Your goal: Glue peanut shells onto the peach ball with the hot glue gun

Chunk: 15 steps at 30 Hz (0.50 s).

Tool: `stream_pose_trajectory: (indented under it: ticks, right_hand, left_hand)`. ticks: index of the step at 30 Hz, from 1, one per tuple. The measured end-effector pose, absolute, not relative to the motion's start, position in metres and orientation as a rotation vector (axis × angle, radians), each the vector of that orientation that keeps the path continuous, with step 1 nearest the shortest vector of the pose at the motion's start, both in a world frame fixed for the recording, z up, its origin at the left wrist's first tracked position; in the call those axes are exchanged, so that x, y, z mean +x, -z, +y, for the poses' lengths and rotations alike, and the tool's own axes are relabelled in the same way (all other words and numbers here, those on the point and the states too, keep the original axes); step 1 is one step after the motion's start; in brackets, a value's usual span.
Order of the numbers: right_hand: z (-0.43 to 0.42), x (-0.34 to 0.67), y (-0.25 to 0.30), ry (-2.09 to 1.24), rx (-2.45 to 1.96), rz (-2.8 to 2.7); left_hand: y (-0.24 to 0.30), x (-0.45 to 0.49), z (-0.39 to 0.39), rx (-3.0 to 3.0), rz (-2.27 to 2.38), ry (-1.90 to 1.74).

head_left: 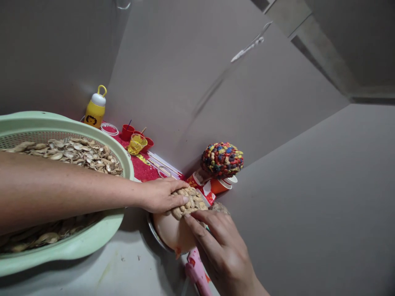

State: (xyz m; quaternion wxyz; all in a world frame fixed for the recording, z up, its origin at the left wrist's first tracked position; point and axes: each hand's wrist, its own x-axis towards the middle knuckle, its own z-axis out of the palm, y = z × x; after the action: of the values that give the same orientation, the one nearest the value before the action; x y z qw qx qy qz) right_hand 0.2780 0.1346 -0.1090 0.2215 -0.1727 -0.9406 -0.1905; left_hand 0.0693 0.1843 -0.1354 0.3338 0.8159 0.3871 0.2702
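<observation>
A peach-coloured balloon (pixel 173 234) partly covered with glued peanut shells (pixel 189 203) rests in a metal bowl (pixel 154 235) at the bottom centre. My left hand (pixel 160 194) lies on top of the shell patch, fingers curled over it. My right hand (pixel 220 250) comes in from the lower right, its fingertips pressing on the edge of the shell patch. A pink object (pixel 197 273), perhaps a glue gun, lies just below the balloon under my right hand.
A pale green basket (pixel 89 242) of peanut shells (pixel 77 152) sits at left under my left forearm. Behind are a yellow bottle (pixel 95 109), red cups (pixel 127 132), a yellow cup (pixel 136 144), a red mat (pixel 145 170), and a painted shell-covered ball (pixel 222 159) on paper cups (pixel 212 187).
</observation>
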Motion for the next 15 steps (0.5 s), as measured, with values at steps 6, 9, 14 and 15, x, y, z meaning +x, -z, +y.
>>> stream_pose_trajectory:
  ticks: [6, 9, 14, 15]
  right_hand:
    - [0.1385, 0.2761, 0.1089, 0.529, -0.489, -2.61]
    - [0.138, 0.2755, 0.1086, 0.54, -0.468, -2.627]
    - [0.1384, 0.272, 0.1106, 0.587, -0.472, -2.611]
    - [0.139, 0.2714, 0.1111, 0.586, -0.474, -2.611]
  left_hand:
    - [0.1366, 0.0697, 0.1846, 2.127, 1.025, -0.696]
    - [0.1373, 0.0702, 0.1846, 2.132, 1.034, -0.705]
    - [0.1362, 0.0711, 0.1839, 2.128, 1.043, -0.702]
    - [0.136, 0.0711, 0.1839, 2.124, 1.044, -0.7]
